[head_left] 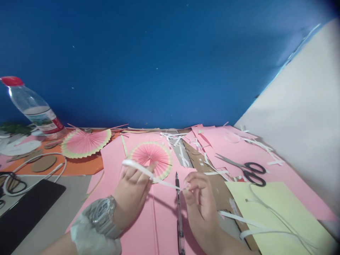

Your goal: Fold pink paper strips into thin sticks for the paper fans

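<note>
My left hand [134,198], wearing a watch [105,216] and a pale scrunchie, lies with its fingers stretched over the lower edge of a round pleated paper fan [150,156], pink with a yellow-green rim. A narrow white paper strip [164,183] runs across the back of those fingers, its left end curling up. The strip's other end is pinched between thumb and fingers of my right hand [200,209], raised above the paper. Between the hands a black pen [179,216] lies on pink paper [138,230]. What the left fingertips press underneath is partly hidden.
Black-handled scissors [247,168] lie at right, beyond a pale yellow sheet [278,209] crossed by white strips. White scraps [183,152] litter the back. Leftward are another pleated fan [87,141], a red-capped bottle [39,109], a white cable [63,166] and a phone [32,212].
</note>
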Demonstrator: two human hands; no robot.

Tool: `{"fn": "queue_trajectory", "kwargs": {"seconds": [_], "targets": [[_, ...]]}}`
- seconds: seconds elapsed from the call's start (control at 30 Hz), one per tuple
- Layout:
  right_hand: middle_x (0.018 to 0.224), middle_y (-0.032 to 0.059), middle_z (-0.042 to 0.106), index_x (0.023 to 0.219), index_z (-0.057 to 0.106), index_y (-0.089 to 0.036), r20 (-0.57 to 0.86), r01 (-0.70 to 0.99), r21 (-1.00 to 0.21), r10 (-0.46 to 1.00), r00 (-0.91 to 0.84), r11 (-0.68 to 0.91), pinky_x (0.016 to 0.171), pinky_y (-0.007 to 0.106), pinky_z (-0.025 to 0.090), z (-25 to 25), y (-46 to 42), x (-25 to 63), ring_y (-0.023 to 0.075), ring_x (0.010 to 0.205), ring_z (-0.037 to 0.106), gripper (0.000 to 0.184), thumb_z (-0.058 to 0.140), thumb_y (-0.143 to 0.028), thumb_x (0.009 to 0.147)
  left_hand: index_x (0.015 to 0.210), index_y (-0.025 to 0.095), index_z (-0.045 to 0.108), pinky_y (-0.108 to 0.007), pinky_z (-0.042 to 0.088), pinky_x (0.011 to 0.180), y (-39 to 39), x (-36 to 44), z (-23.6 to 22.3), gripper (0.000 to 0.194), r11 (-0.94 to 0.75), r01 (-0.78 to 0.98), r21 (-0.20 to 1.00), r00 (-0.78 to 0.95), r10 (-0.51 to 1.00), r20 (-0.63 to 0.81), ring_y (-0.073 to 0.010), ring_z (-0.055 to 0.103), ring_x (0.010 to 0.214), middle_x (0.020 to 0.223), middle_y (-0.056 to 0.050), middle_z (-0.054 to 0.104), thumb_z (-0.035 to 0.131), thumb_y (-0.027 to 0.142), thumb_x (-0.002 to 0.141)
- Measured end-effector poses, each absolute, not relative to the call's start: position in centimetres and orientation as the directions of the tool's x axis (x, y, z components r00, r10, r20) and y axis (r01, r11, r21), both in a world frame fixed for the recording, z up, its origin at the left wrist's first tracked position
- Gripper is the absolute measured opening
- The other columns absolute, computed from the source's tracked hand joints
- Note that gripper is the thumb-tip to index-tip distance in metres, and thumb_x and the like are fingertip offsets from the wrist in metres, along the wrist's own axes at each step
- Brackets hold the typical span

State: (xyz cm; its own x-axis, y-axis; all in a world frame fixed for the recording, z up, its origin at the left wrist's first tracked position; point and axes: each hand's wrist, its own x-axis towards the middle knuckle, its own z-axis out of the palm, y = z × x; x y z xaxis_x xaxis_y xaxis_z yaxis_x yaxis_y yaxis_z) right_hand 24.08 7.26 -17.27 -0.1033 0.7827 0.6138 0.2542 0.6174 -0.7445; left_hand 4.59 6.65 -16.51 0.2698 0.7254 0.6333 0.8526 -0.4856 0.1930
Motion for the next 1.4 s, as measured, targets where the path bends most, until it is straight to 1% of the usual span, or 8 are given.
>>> {"fn": "queue_trajectory", "kwargs": {"seconds": [0.17,0.47,0.73,1.0,1.07,1.17,1.23,1.4], "targets": [[0.087,0.0012,0.044,0.089,0.044,-0.023,0.583,0.243,-0.784,0.812,-0.030,0.571,0.078,0.030,0.040,-17.2,7.7,24.1,0.0162,0.086,0.048,0.008,0.042,-0.020,0.097,0.096,0.016,0.059,-0.035,0.037,0.070,6.2,4.5,-15.8,0.024,-0.475,0.856,0.204,0.265,0.742,0.616,-0.0223,0.051,0.080,0.085,-0.006,0.067,0.039,0.005,0.089],[0.094,0.0023,0.053,0.086,0.045,-0.021,0.364,0.298,-0.905,0.914,0.178,0.303,0.067,0.027,0.041,-17.1,8.8,24.4,0.0130,0.071,0.050,0.019,0.044,-0.035,0.098,0.096,0.020,0.059,-0.038,0.033,0.075,5.9,4.5,-16.3,0.025,-0.492,0.835,0.244,0.293,0.774,0.561,-0.0227,0.052,0.083,0.087,-0.004,0.067,0.039,0.006,0.089],[0.092,0.0034,0.050,0.092,0.044,-0.022,0.433,0.333,-0.876,0.875,0.218,0.350,0.069,0.030,0.040,-17.7,9.4,24.8,0.0167,0.077,0.050,0.012,0.039,-0.030,0.100,0.096,0.020,0.057,-0.037,0.038,0.077,6.2,4.2,-16.3,0.019,-0.510,0.806,0.300,0.274,0.771,0.575,-0.0217,0.054,0.083,0.086,-0.004,0.066,0.043,0.008,0.089],[0.080,-0.0036,0.056,0.085,0.050,-0.025,0.834,0.177,-0.422,0.457,-0.308,0.889,0.071,0.026,0.044,-16.0,6.2,23.9,0.0107,0.074,0.057,0.015,0.042,-0.026,0.098,0.090,0.018,0.053,-0.028,0.048,0.073,6.7,4.2,-16.4,0.014,-0.475,0.790,0.387,0.166,0.774,0.612,-0.0158,0.061,0.077,0.082,-0.002,0.065,0.043,0.009,0.092],[0.071,-0.0087,0.061,0.081,0.051,-0.027,0.811,0.096,-0.310,0.315,-0.494,0.946,0.069,0.024,0.044,-15.1,5.4,23.9,0.0080,0.066,0.059,0.018,0.045,-0.031,0.098,0.085,0.019,0.051,-0.027,0.049,0.069,6.8,4.3,-16.2,0.015,-0.454,0.791,0.411,0.127,0.779,0.614,-0.0148,0.060,0.073,0.077,-0.001,0.062,0.041,0.010,0.093],[0.077,-0.0086,0.069,0.089,0.051,-0.024,0.525,0.039,-0.251,0.170,-0.834,0.967,0.075,0.022,0.045,-14.7,4.8,24.0,0.0061,0.071,0.063,0.017,0.039,-0.018,0.099,0.085,0.019,0.050,-0.027,0.050,0.067,6.9,4.3,-16.0,0.017,-0.425,0.800,0.423,0.078,0.773,0.629,-0.0146,0.059,0.070,0.074,-0.001,0.060,0.038,0.011,0.095],[0.077,-0.0061,0.066,0.093,0.048,-0.027,0.704,0.112,-0.231,0.245,-0.666,0.967,0.074,0.026,0.048,-15.3,4.7,24.0,0.0103,0.072,0.063,0.004,0.046,-0.028,0.096,0.090,0.018,0.051,-0.028,0.050,0.068,6.9,4.1,-16.0,0.016,-0.419,0.815,0.401,0.070,0.758,0.649,-0.0150,0.060,0.072,0.077,-0.002,0.061,0.038,0.012,0.095],[0.124,0.0181,0.044,0.138,0.024,-0.015,0.760,0.409,-0.474,0.597,-0.256,0.780,0.098,0.041,0.042,-17.6,5.9,24.0,0.0249,0.124,0.042,0.059,0.057,-0.019,0.089,0.091,0.019,0.055,-0.031,0.046,0.072,7.0,4.0,-15.3,0.013,-0.488,0.848,0.208,0.228,0.689,0.688,-0.0167,0.061,0.072,0.076,-0.001,0.065,0.044,0.011,0.092]]}}
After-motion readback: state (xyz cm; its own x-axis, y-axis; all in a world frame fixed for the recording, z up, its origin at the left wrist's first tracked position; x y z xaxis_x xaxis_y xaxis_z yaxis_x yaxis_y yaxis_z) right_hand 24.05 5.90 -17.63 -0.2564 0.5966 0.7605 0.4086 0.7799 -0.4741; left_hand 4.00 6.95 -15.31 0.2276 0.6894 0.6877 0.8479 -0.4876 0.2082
